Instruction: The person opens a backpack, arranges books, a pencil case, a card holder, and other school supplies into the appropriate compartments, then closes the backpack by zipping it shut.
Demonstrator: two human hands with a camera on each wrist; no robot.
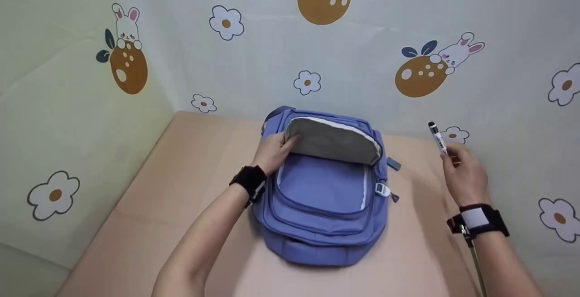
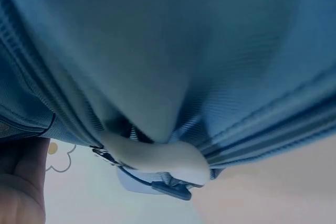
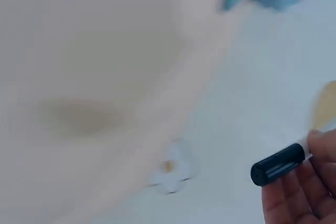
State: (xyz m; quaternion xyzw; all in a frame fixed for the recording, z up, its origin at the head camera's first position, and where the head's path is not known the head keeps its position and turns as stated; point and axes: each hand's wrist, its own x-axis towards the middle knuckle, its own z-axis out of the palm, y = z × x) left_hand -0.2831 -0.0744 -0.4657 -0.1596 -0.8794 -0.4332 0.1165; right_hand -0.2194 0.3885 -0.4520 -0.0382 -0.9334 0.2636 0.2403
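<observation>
A blue backpack lies on the table with its front pocket unzipped. My left hand grips the left edge of the raised pocket flap, thumb on its grey lining. In the left wrist view the pocket's blue fabric fills most of the picture, with part of the hand at the lower left. Away to the right of the bag, my right hand pinches a white marker with a black cap pointing up. The right wrist view shows the black cap beyond the fingertips.
A white buckle-like piece and a blue zip pull hang at the bag's right side. The pale table meets a patterned curtain at the back and left. A cable runs from the right wristband.
</observation>
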